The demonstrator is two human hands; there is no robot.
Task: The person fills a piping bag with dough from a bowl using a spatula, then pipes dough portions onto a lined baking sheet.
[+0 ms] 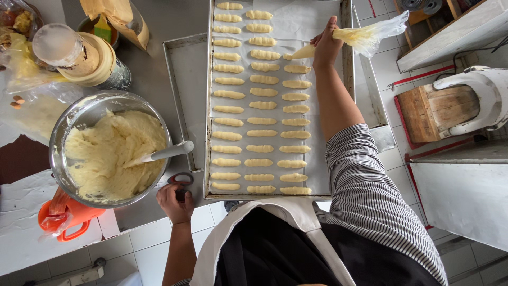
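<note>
The right hand [326,46] is wrapped tight around a clear piping bag [360,37] of pale yellow dough, out over the far part of the baking tray [207,106]. The bag's nozzle points toward the left and touches down at the far end of the right-hand row of piped dough fingers [260,121]. Those fingers lie in three neat rows on white baking paper [304,21], running from the tray's near edge up to its far end; the right row stops short where the nozzle is.

The left hand [175,203] sits at the near edge of the desk [159,21], fingers curled around red-handled scissors [181,180] just beside the tray's near left corner.

To the left of the tray stands a steel mixing bowl [79,114] full of the same dough, a white spatula [164,154] stuck in it with the handle leaning over the rim. An orange jug [71,217] peeks from under the bowl at the desk's near edge
</note>
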